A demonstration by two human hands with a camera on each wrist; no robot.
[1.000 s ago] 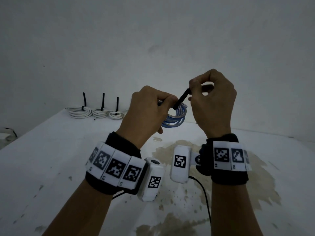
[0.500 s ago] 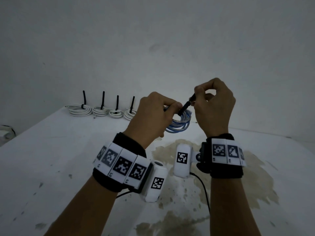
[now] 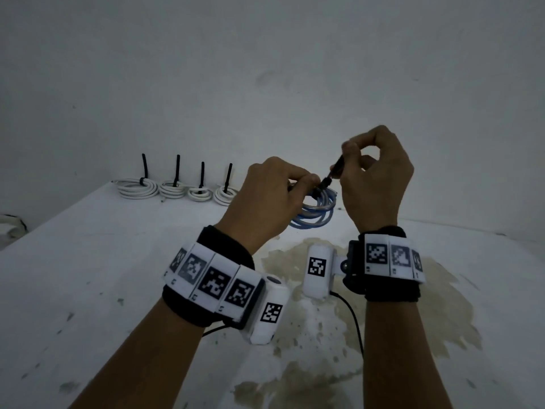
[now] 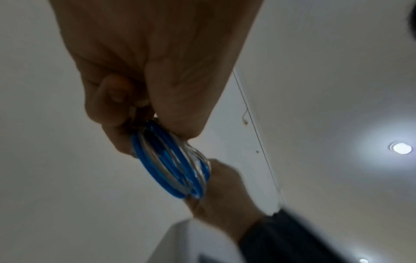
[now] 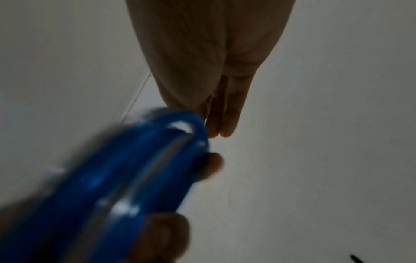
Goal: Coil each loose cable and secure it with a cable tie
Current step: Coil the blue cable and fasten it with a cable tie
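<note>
While the blue cable coil point(image 3: 314, 212) hung in the air above the desk point(image 3: 88, 276), it was pinched at its top edge by the left hand point(image 3: 265, 199), fingers point(image 3: 306, 180) curled tight around the bundled loops. From the left wrist cam you could see the coil point(image 4: 173, 163) pretty clearly, a mix of blue and clear-ish strands, gripped between thumb and fingers at the top, with the rest of the loops dangling free below.

Right next to that grip, the black cable tie point(image 3: 334, 172) ran up at an angle from the coil into the right hand point(image 3: 374, 184). That hand's fingers were curled and pinching the tie's free end between thumb and forefinger, held a bit higher than the left hand. The right wrist cam was honestly mush, just a big blurry blue smear of the coil point(image 5: 126, 178) in front of the palm, so I couldn't make out the tie there at all.

Both hands were close together, nearly touching, and raised off the desk. Further back along the wall edge sat four white cable coils point(image 3: 174, 190) in a row, side by side, each one with a black tie tail point(image 3: 177, 169) sticking straight up. A big brownish stain point(image 3: 427, 305) spread over the desk under the right forearm. Both wrists wore black bands with white marker tiles point(image 3: 212, 278) on them.
</note>
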